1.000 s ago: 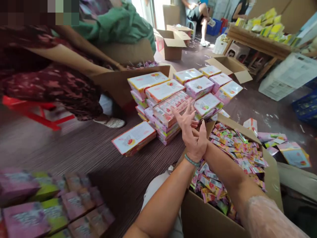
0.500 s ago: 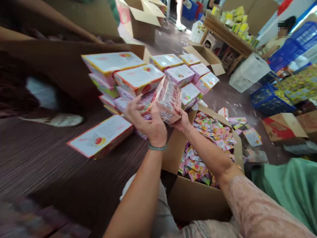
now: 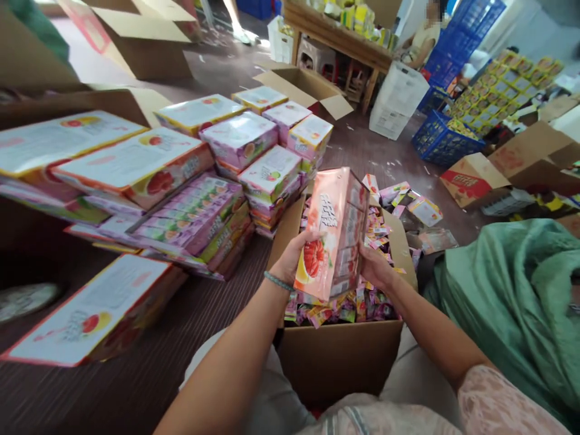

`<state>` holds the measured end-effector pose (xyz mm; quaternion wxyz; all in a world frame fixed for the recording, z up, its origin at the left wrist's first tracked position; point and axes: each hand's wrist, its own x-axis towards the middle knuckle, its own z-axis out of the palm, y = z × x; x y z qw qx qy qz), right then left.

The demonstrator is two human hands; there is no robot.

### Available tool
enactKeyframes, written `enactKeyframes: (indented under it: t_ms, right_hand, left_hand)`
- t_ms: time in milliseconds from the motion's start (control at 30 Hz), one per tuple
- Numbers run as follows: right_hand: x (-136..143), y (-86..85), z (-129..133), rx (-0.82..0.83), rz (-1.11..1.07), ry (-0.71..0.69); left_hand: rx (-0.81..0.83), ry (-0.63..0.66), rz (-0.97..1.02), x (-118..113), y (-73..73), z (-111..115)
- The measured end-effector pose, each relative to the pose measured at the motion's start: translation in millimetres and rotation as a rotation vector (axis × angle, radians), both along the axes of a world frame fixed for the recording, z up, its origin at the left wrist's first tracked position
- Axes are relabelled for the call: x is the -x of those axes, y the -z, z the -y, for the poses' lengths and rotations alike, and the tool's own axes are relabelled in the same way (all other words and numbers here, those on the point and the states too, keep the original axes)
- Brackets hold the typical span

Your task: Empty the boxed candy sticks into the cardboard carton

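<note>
- Peach-pink box, clear side turned toward the right, is tilted in a person's two hands above an open carton. Half a second ago it was beside the stack; now it is over the sachets, its printed side and clear side both within reach of the hands.
- At far left, a shoe is blurred and cut off by the frame; whose it is cannot be told.
- Near it, a loose box lies on the floor, white face up, its near side smeared by motion.
- Beyond, stacked boxes crowd together, a purple windowed pack exposed among them; lower layers are partly hidden.
- Left hand, a braided bracelet at the wrist, grips the box's left edge, thumb across the printed face; the other fingers are mostly hidden behind it, their exact spread unclear.
- Below, sachets fill the carton, the middle of the pile masked by the held box.
- Right hand supports the clear side, fingers parted by roughly the box's thickness as far as can be seen, their tips partly out of view.
- At right, scattered packs lie beyond the carton; green cloth runs out of frame, hiding whatever is beneath.
</note>
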<state>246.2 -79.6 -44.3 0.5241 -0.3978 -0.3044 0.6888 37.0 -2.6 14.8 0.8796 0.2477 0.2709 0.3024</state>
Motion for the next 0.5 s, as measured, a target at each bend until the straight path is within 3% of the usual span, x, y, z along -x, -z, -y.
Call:
enactKeyframes:
  t_ms: [167,267,367,433,500]
  right_hand:
    - [-30,30.3,2,0.015,-0.011,0.239]
    - [-46,47.4,-11,0.025,0.176,0.383]
    - [-68,50.0,-20,0.031,0.377,0.551]
    - [-82,43.9,-17,-0.092,0.563,0.702]
    - [-88,36.0,-8,-0.377,0.933,0.709]
  left_hand:
    - [-0.095,0.108,-0.024,-49,22.1,10]
    - [-0.184,0.136,-0.020,-72,32.2,12]
    - [-0.289,0.079,-0.169,-84,40.2,8]
    - [-0.363,0.037,-0.346,-87,45.4,3]
    - [-0.404,0.001,-0.491,-88,50.7,-2]
